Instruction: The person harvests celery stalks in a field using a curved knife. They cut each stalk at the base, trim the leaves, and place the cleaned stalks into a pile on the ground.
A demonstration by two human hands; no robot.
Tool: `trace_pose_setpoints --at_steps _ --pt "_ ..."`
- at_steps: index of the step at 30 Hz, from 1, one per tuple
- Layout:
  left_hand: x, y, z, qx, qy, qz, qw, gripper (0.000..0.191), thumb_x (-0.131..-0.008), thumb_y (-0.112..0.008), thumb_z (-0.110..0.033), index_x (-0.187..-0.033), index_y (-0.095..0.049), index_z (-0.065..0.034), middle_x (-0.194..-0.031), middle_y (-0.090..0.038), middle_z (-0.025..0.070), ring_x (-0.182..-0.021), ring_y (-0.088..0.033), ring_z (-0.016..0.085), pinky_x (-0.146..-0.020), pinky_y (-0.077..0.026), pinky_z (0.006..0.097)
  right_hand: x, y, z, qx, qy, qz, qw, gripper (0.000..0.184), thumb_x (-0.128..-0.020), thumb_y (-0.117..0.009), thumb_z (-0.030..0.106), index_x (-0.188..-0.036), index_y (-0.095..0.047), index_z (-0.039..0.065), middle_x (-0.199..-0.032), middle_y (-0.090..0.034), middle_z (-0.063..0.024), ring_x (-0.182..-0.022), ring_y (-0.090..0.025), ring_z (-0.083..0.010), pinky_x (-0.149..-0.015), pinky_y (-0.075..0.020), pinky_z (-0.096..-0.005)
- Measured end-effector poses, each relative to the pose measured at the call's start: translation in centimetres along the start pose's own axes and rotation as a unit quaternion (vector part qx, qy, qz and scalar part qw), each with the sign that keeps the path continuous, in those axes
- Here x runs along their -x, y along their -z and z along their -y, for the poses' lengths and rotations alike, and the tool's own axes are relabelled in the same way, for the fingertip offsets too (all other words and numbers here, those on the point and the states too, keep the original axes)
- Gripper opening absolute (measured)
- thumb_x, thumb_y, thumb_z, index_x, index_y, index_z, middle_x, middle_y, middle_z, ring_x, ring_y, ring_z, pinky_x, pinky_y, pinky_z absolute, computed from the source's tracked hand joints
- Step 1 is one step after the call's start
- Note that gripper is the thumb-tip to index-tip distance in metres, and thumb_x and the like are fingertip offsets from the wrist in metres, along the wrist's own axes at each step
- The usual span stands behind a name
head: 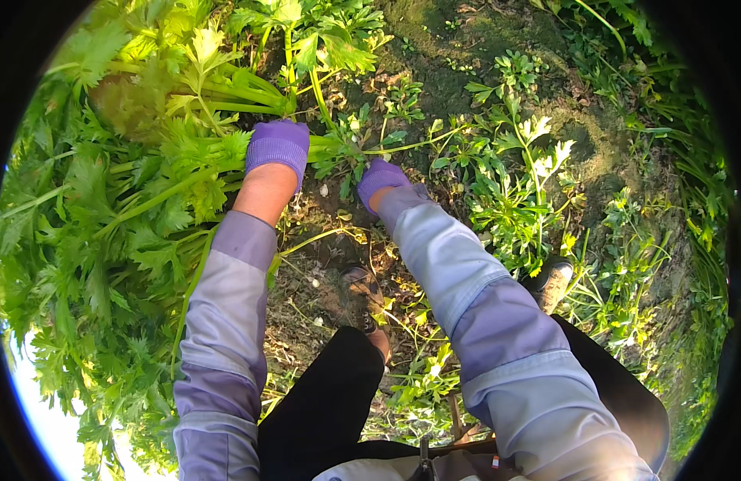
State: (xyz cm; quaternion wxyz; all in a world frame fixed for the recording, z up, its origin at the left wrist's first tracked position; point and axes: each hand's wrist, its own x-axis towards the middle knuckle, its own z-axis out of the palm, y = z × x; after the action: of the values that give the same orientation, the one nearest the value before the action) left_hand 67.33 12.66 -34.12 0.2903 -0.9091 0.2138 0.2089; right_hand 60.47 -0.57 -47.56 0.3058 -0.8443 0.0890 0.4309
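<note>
My left hand [278,144], in a purple knit-cuffed glove, is closed around a bunch of celery stalks [325,148] that lie sideways, their leafy tops to the left and their base to the right. My right hand [382,177], in a matching glove, is low beside the base of this bunch, close to the soil. Its fingers are hidden under the hand, so I cannot tell what it holds. Above my left hand, another celery plant [244,96] spreads its stalks up and to the left.
Dense celery foliage [100,240] fills the left side. Low leafy weeds [508,210] grow on the bare soil [484,36] to the right, with another green row [701,174] at the far right. My shoes [361,294] stand among weeds and dry leaves.
</note>
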Motion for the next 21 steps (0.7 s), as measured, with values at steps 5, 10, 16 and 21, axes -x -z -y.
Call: trace_pose_setpoints --at_steps 5,10,16,21 --pt "0.2 0.1 0.0 -0.019 -0.014 -0.002 1.0 0.025 -0.085 -0.063 -0.008 -0.109 -0.068 -0.0144 -0.099 -0.071 0.0118 -0.096 -0.07 0.03 -0.08 -0.055 0.0421 0.8 0.7 0.5 0.034 -0.047 -0.008 0.998 0.035 -0.097 -0.051 0.022 -0.128 -0.06 0.008 -0.127 -0.064 -0.0226 -0.118 -0.063 -0.0365 -0.098 -0.0518 -0.0462" --pt "0.5 0.0 0.1 -0.012 -0.014 0.004 1.0 0.024 -0.085 -0.067 -0.014 -0.108 -0.069 -0.0162 -0.104 -0.071 0.0092 -0.098 -0.071 0.029 -0.082 -0.054 0.0428 3.5 1.2 -0.6 0.129 0.049 -0.008 0.99 0.036 -0.097 -0.05 0.02 -0.131 -0.058 0.01 -0.128 -0.063 -0.0227 -0.119 -0.062 -0.0396 -0.1 -0.0501 -0.0469" --pt "1.7 0.3 0.3 -0.009 -0.021 -0.023 0.999 0.022 -0.085 -0.065 -0.011 -0.106 -0.068 -0.0153 -0.102 -0.069 0.0114 -0.095 -0.07 0.03 -0.08 -0.054 0.0419 5.3 -1.7 -3.0 -0.066 0.003 -0.027 0.997 0.039 -0.095 -0.054 0.031 -0.127 -0.061 0.009 -0.12 -0.066 -0.0253 -0.114 -0.064 -0.038 -0.096 -0.0495 -0.0481" --pt "4.8 3.3 -2.3 -0.033 -0.057 -0.084 0.994 0.025 -0.086 -0.061 -0.01 -0.11 -0.067 -0.0162 -0.102 -0.069 0.0094 -0.096 -0.07 0.029 -0.08 -0.054 0.0419 10.7 0.2 -11.5 -0.21 -0.056 0.059 0.974 0.057 -0.094 -0.055 0.051 -0.126 -0.061 0.004 -0.108 -0.07 -0.0228 -0.092 -0.071 -0.0338 -0.082 -0.0548 -0.0414"
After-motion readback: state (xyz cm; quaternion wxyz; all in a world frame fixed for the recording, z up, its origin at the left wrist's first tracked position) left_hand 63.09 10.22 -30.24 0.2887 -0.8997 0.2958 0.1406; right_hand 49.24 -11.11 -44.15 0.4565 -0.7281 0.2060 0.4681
